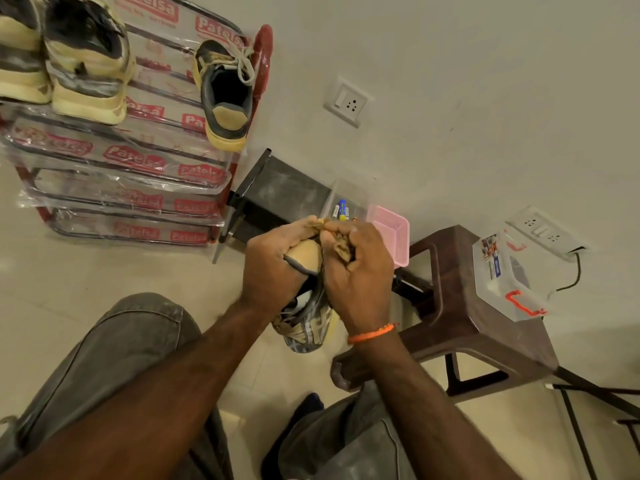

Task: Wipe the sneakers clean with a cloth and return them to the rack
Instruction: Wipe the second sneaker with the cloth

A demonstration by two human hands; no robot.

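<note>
My left hand (273, 265) grips a grey and tan sneaker (306, 329) by its heel, toe pointing down toward me. My right hand (356, 275) is closed around a crumpled beige cloth (341, 249) pressed against the sneaker's heel. Its matching sneaker (225, 95) sits at the right end of the rack's top shelf. Another pair, black and cream sneakers (65, 57), stands at the left of that shelf. The metal shoe rack (138, 188) is wrapped in clear plastic with red labels.
A brown plastic stool (460, 296) stands to the right with a clear storage box (505, 275) on it. A pink basket (389, 233), a clear bin holding markers (341, 209) and a dark metal stand (277, 195) sit by the wall. My knees fill the lower view.
</note>
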